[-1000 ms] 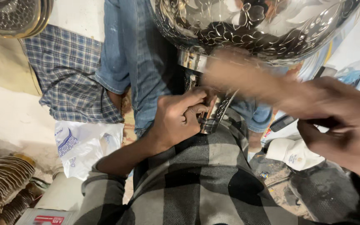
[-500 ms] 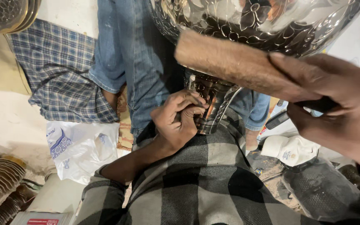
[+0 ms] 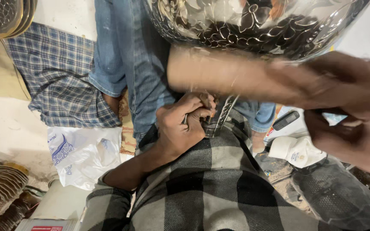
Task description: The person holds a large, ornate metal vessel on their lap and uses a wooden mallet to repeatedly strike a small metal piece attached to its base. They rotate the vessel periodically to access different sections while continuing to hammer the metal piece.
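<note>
The left hand [image 3: 183, 128] sits at frame centre, fingers curled fully shut around a thin metal tool [image 3: 205, 102]. Only a short length of the tool shows above the fist; its long axis runs roughly from 6 o'clock to 12 o'clock, the exposed end pointing toward 12 o'clock at the base of the metal vessel [image 3: 253, 25].

The right hand [image 3: 352, 107] occupies the 3 o'clock region, closed around one end of a wooden mallet [image 3: 223, 75]. The mallet is motion-blurred. Its long axis lies nearly horizontal, from 3 o'clock to 9 o'clock, the free end pointing toward 9 o'clock, directly above the left fist.

The vessel is embossed with a flower pattern and fills the 12 o'clock sector. Its narrow ribbed foot [image 3: 219, 117] extends toward 6 o'clock, just beside the left hand's fingers.

A checked cloth [image 3: 61, 77] lies at 10 o'clock; a white plastic bag [image 3: 82, 154] lies at 8 o'clock.
</note>
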### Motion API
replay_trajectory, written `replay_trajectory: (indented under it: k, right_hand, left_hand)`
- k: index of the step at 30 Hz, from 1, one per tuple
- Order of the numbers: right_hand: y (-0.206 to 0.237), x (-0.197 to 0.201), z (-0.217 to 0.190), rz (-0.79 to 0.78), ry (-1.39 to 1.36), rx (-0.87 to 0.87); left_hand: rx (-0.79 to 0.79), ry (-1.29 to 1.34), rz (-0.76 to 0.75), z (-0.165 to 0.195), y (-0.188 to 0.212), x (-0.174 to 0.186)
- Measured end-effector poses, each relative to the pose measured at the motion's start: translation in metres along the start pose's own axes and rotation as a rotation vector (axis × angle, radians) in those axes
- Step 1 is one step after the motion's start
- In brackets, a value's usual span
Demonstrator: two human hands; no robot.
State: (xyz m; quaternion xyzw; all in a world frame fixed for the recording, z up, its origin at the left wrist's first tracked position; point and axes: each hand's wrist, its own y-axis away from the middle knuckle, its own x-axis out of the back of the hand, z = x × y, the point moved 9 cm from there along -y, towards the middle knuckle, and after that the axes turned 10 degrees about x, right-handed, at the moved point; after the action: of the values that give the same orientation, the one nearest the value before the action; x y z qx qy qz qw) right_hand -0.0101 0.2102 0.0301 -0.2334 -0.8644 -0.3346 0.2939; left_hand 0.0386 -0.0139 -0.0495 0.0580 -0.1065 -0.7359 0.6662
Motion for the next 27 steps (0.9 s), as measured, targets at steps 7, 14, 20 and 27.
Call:
replay_trajectory:
  k: [7,14,20,27]
  right_hand:
    - [0.026,-0.017,0.020,0.049,-0.202,-0.225]
    - [0.075,-0.031,0.017,0.432,-0.428,-0.126]
    - [0.107,-0.073,0.033,0.751,-0.446,-0.198]
    - [0.129,-0.103,0.013,0.705,-0.174,-0.180]
  left_hand:
    - [-0.049,-0.085,-0.138,0.007,-0.006,-0.007]
    - [-0.213,-0.244,-0.355,0.011,-0.013,-0.021]
    - [-0.268,-0.319,-0.528,0.004,-0.011,-0.036]
    - [-0.478,-0.325,-0.602,0.003,-0.010,-0.042]
